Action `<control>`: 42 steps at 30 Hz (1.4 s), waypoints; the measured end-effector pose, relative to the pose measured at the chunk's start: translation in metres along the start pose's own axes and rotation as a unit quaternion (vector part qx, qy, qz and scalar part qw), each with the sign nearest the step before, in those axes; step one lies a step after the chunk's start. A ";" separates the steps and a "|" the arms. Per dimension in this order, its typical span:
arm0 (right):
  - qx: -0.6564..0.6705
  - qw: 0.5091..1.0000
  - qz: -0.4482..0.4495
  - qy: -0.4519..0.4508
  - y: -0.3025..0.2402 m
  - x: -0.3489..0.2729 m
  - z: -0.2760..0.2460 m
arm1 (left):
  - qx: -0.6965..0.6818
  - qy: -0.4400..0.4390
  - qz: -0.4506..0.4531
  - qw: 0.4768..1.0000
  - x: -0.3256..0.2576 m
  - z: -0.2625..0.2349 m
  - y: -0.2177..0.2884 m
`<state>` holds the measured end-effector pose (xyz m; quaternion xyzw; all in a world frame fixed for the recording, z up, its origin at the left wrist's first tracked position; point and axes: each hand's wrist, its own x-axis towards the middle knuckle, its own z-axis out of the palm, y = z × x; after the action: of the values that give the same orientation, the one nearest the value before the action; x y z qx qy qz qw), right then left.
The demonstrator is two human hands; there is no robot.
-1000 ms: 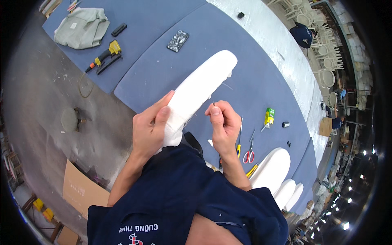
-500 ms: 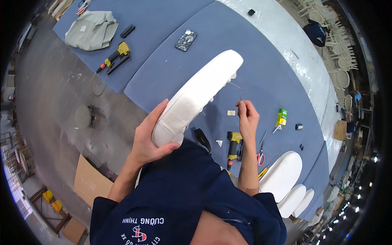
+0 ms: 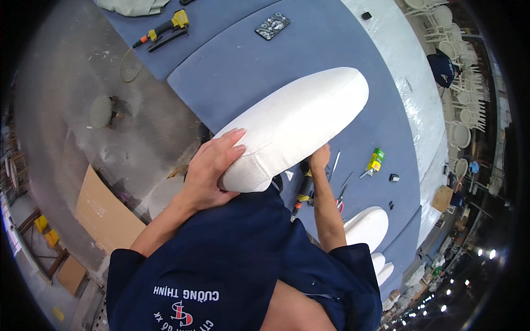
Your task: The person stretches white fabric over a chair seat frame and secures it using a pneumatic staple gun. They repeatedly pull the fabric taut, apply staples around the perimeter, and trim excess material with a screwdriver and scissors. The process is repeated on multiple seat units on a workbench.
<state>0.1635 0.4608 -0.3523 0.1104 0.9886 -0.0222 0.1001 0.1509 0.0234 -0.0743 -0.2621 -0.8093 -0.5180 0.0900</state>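
Note:
A long white upholstered cushion with rounded ends and a stitched seam is held up at a slant over the blue-covered table. My left hand is closed round its near end, fingers on top of the fabric. The cushion's upper face now shows. Beyond its right edge is my right hand, low by the table and close to a yellow and black staple gun. The cushion hides most of that hand's fingers, so whether it grips the gun does not show. A thin pointed tool lies beside this hand.
Red-handled scissors, a green and yellow box and several white cushions lie to the right. Farther off are a patterned phone and a second staple gun with a hose. A stool stands on the floor at left.
The cushion has turned so its broad upper face shows, and its far end has swung right. My right hand has moved from a raised pinch beside the cushion down toward the staple gun.

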 end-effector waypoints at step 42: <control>0.856 0.497 -0.110 0.092 -0.162 -0.030 -0.307 | 0.043 -0.118 0.093 0.988 0.189 -0.001 0.036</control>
<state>0.0967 0.3170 -0.0423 0.0342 0.4934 -0.8581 -0.1382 0.0096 0.0969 0.0327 -0.3913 -0.8078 -0.4378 0.0525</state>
